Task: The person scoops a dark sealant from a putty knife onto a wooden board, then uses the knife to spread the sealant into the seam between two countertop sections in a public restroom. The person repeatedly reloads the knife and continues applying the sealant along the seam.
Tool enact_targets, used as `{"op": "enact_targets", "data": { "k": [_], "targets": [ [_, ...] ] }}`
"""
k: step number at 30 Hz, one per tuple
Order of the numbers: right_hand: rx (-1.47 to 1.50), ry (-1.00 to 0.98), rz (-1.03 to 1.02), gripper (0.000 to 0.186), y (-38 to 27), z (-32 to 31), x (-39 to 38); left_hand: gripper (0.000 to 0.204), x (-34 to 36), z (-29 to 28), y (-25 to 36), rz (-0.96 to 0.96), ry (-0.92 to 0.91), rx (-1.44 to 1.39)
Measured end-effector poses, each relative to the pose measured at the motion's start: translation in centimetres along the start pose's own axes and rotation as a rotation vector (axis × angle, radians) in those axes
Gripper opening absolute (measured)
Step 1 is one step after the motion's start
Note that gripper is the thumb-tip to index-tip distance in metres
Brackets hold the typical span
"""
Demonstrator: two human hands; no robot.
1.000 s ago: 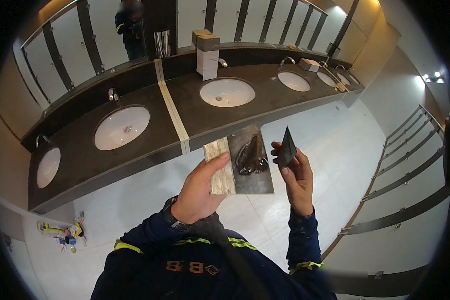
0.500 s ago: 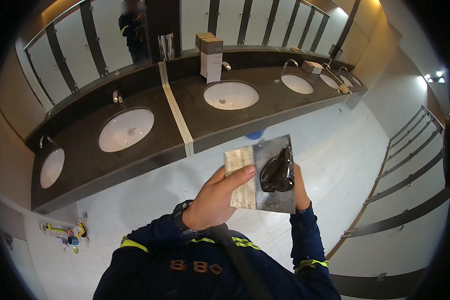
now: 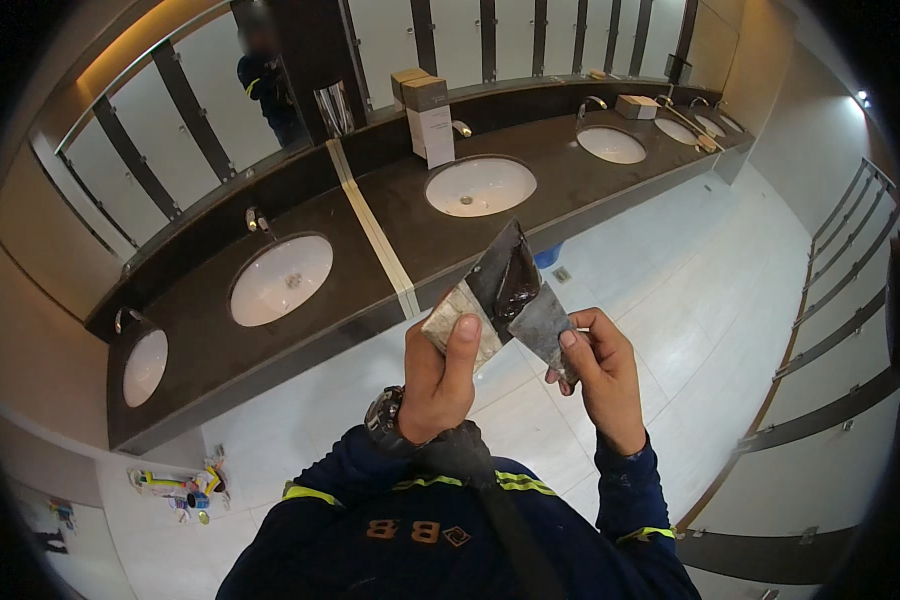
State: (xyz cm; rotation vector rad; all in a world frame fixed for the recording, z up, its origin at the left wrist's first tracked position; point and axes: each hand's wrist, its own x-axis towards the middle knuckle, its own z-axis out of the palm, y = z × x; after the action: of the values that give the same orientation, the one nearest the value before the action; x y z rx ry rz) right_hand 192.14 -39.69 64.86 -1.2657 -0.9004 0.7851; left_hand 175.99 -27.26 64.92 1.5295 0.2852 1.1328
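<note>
My left hand (image 3: 438, 378) is closed on a flat scraper plate with a pale taped edge (image 3: 464, 318), its thumb lying along the tape. The plate's dark blade points up and away from me. A lump of glossy dark brown paste (image 3: 519, 283) sits on that blade. My right hand (image 3: 608, 378) pinches a smaller grey scraper blade (image 3: 543, 324) between thumb and fingers. The grey blade's upper edge meets the paste and overlaps the lower right of the plate, hiding part of it.
A dark countertop (image 3: 370, 262) with several white sinks (image 3: 482, 188) runs across in front of me. White and brown boxes (image 3: 430, 130) stand on it beside a tap. A blue container (image 3: 547, 256) shows partly below the counter. Assorted items (image 3: 195, 490) lie on the floor at left.
My right hand has come out from behind the plate, with the grey blade now in front against the paste. The plate has tilted to the left and its far end points up.
</note>
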Motion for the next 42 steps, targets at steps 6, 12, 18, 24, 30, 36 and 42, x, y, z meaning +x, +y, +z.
{"op": "enact_targets", "data": {
  "k": [6,12,18,24,30,36,42],
  "targets": [
    [0.133,0.007,-0.017,0.02,-0.2,0.6,0.1,0.038,-0.3,0.3,0.2,0.122,-0.175,0.397],
    [0.085,0.123,-0.155,0.021,-3.3,-0.3,-0.2,0.034,-2.1,-0.2,-1.6,0.126,-0.342,0.498],
    [-0.617,0.205,-0.665,0.032,-0.2,-1.7,1.7,0.043,-1.7,0.8,-3.4,-0.609,0.037,-0.626],
    [-0.576,-0.223,-0.575,0.059,-2.2,-2.5,1.1,0.043,0.0,0.5,-1.6,-0.663,-0.045,-0.821],
    [-0.679,-0.286,-0.498,0.057,-4.1,-4.2,0.9,0.042,-0.3,0.0,-1.9,-0.632,-0.103,-0.791],
    [-0.874,-0.163,-0.416,0.054,-3.0,-5.9,1.4,0.042,-0.9,-0.3,-2.0,-0.63,-0.067,-0.729],
    [-1.05,-0.137,-0.589,0.059,-8.4,-5.3,-0.2,0.041,-0.2,-1.2,-0.4,-0.678,0.02,-0.502]
  ]
}}
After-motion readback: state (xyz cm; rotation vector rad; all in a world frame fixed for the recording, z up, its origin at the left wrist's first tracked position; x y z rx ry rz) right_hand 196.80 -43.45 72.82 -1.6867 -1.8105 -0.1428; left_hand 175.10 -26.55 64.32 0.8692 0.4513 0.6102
